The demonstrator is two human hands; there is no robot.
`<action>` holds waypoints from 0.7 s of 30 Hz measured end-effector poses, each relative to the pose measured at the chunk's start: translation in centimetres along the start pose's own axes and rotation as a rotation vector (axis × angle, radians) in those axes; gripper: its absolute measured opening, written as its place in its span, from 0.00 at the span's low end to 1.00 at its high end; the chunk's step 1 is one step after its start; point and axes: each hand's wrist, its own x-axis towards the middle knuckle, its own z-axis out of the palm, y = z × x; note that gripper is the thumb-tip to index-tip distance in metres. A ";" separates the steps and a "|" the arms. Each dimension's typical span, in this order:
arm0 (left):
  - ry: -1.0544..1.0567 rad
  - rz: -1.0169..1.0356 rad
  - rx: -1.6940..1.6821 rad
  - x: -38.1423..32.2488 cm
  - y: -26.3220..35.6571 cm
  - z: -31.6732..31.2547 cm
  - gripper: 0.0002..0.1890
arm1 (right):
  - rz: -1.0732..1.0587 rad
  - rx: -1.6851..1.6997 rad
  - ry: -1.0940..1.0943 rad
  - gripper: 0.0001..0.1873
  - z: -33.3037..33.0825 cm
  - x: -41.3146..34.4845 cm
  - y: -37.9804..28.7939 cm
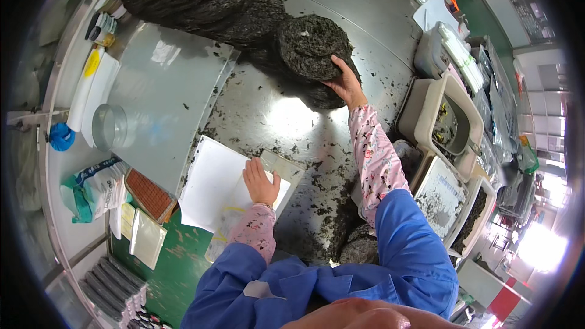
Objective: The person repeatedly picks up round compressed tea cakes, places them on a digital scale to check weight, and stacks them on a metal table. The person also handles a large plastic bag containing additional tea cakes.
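My right hand [345, 82] grips the near right edge of a round, dark disc of what looks like dried seaweed [311, 45]. One finger lies on its top and the thumb is at its lower edge. The disc sits on a leaning row of similar dark discs [256, 13]. My left hand [262, 183] rests flat, palm down, on a stack of white paper sheets [212, 183], holding nothing. A translucent plate [281, 169] shows from under the paper at the right. All of this is on a metal worktop [292, 119] strewn with dark flakes.
At left lie a large clear sheet [160, 87], a round clear dish [109, 127], a blue tape roll [61, 137] and a tissue pack [98, 189]. Along the right edge stand a beige tub [411, 114] with a metal scoop and a tray of dark bits [473, 219].
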 end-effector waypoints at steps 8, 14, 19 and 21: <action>-0.001 -0.026 -0.005 -0.2 -0.5 0.8 0.39 | -0.027 -0.277 0.154 0.40 1.5 -1.6 -1.3; 0.001 -0.019 -0.004 -0.2 -0.5 0.4 0.40 | -0.331 -0.259 0.347 0.37 -2.6 -7.1 -0.3; 0.019 -0.036 -0.006 -0.5 -0.3 0.7 0.40 | 0.001 -0.712 0.393 0.20 -6.1 -18.1 9.5; 0.011 -0.045 -0.001 -0.4 -0.1 0.5 0.40 | 0.063 -1.167 0.175 0.19 -7.1 -18.5 14.1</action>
